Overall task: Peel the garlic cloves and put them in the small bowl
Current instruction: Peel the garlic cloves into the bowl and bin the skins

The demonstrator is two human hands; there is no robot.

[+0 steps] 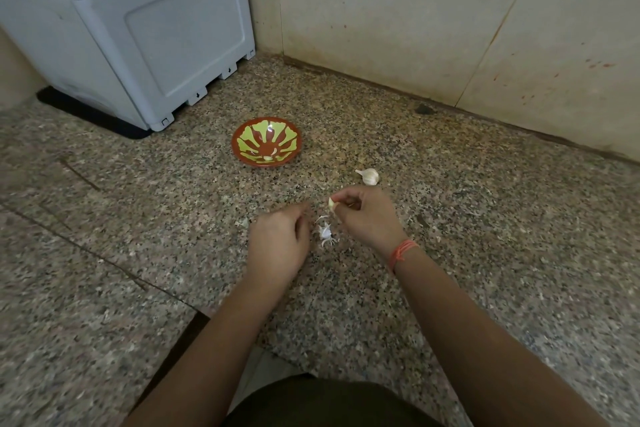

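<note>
A small red bowl (266, 142) with a green leaf pattern sits on the speckled granite counter (485, 218); two peeled cloves (272, 154) lie in it. My right hand (367, 215) pinches a garlic clove (332, 204) at its fingertips, above the counter. My left hand (277, 243) hovers just left of it with fingers curled downward, and I cannot tell whether it holds anything. White peel scraps (325, 231) lie between the two hands. A garlic bulb piece (370, 176) rests beyond my right hand, to the right of the bowl.
A grey plastic appliance (138, 35) on a black mat stands at the back left, close to the bowl. Tiled wall (415, 28) runs along the back. The counter's front edge has a notch near my body (242, 357).
</note>
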